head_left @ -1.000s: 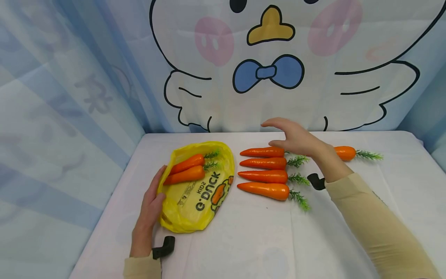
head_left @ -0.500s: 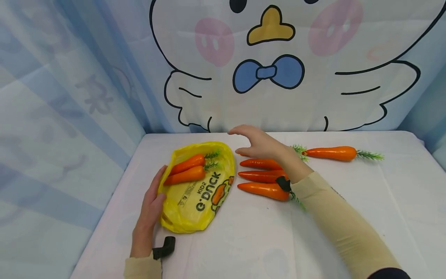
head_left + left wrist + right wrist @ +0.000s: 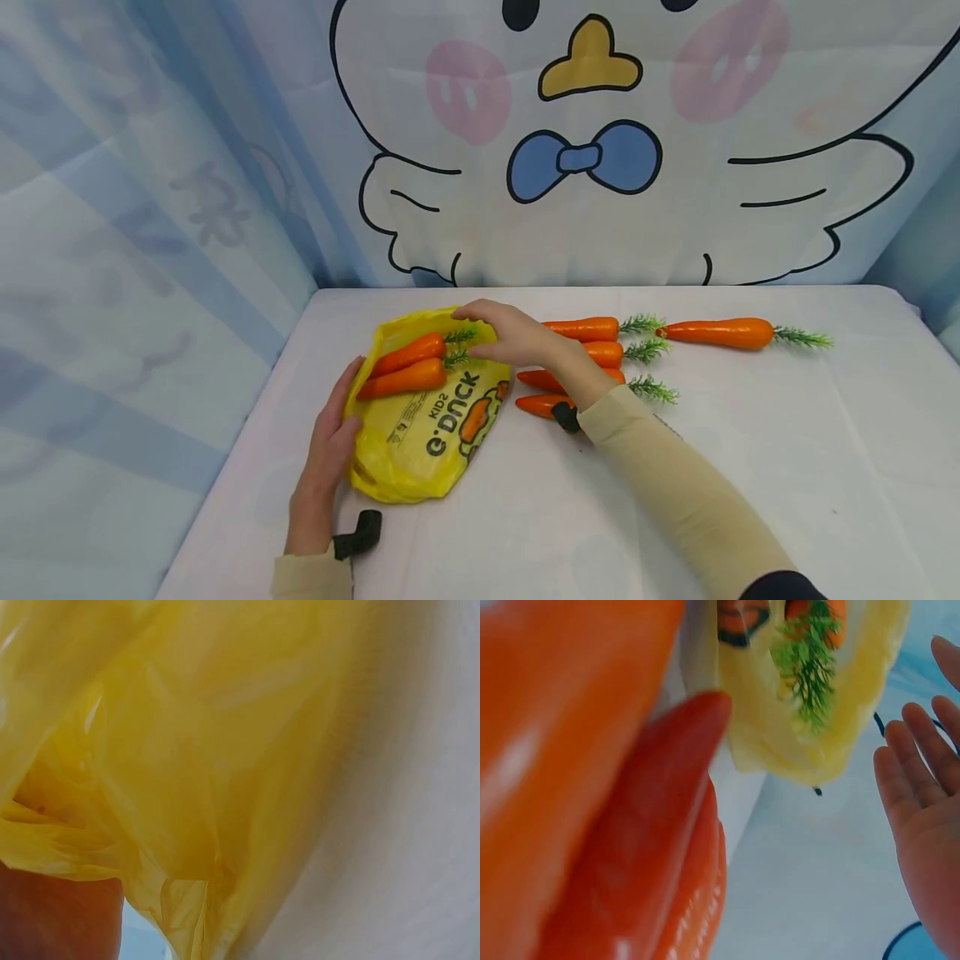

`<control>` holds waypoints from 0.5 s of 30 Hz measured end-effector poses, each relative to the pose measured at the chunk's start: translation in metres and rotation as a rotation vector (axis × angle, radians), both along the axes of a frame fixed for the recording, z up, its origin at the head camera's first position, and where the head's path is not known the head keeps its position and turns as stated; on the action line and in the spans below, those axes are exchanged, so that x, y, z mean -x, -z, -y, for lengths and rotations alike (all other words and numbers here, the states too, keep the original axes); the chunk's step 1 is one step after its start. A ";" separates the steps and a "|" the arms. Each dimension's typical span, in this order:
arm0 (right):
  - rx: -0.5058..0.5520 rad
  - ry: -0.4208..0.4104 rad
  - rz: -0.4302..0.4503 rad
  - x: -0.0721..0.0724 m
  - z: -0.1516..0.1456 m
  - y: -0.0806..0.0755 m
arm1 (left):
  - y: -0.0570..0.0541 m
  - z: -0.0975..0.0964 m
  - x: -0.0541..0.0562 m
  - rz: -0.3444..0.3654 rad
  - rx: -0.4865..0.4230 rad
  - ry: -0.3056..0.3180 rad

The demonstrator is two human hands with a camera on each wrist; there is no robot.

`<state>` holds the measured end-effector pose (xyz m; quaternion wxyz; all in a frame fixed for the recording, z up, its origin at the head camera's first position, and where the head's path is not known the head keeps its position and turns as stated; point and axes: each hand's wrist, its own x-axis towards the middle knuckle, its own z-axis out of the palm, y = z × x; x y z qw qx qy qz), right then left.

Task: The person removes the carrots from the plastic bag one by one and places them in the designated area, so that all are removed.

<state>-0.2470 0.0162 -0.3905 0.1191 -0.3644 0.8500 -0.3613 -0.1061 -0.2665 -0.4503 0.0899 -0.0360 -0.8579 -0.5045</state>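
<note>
On a white worktop [image 3: 525,533], a yellow bag [image 3: 420,425] contains two carrots [image 3: 405,381]; five loose carrots [image 3: 720,333] lie to its right — filling looks begun, with most left to do.
A cartoon-printed backdrop [image 3: 585,233] hangs behind. The right sleeve [image 3: 660,475] and wrist cross four carrots in a row, partly hiding them; the fifth lies farther right. The left hand [image 3: 332,433] rests at the bag's left edge; I cannot tell whether its grip pinches the plastic. The right hand [image 3: 510,333] hangs by the bag's right rim, grip spread and holding nothing — just beside the leafy tops [image 3: 457,336].
</note>
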 end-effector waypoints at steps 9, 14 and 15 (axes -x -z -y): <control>0.038 -0.063 -0.045 -0.007 0.029 0.014 | -0.001 -0.001 0.000 0.017 0.018 -0.008; 0.002 -0.089 -0.090 -0.010 0.043 0.022 | 0.000 0.000 0.001 0.004 0.018 -0.001; -0.006 -0.088 -0.088 -0.011 0.046 0.022 | 0.001 0.000 0.001 0.001 0.016 0.001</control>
